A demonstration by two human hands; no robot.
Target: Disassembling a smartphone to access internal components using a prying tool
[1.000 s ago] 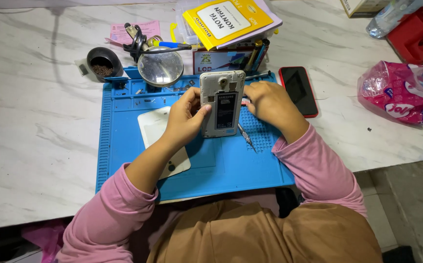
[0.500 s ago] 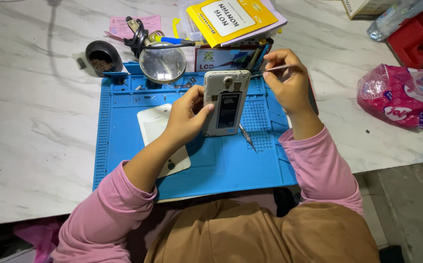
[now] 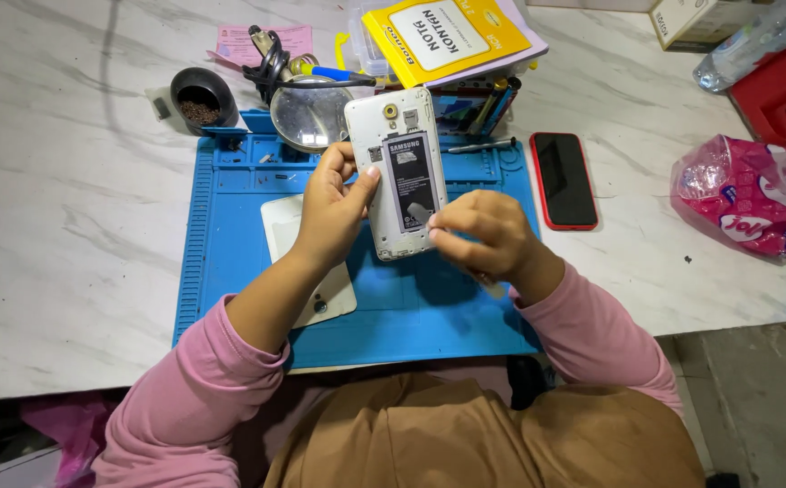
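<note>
Left hand (image 3: 334, 206) grips opened white phone (image 3: 399, 172) above blue mat's (image 3: 230, 235) centre; right hand (image 3: 483, 233) pinches at its battery. Mat on marble counter (image 3: 58, 208), front edge; red phone (image 3: 564, 178) just beside the mat's right edge.

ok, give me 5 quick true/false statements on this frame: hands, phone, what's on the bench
1. The left hand grips the opened white phone by its left edge. True.
2. The phone's back cover is on. False: the back is off and the battery shows.
3. The right hand is at the phone's lower right corner. True.
4. The red-cased phone lies on the blue mat. False: it lies on the marble table, right of the mat.
5. The round magnifier sits at the mat's near edge. False: it is at the far edge, beside the phone's top.
</note>
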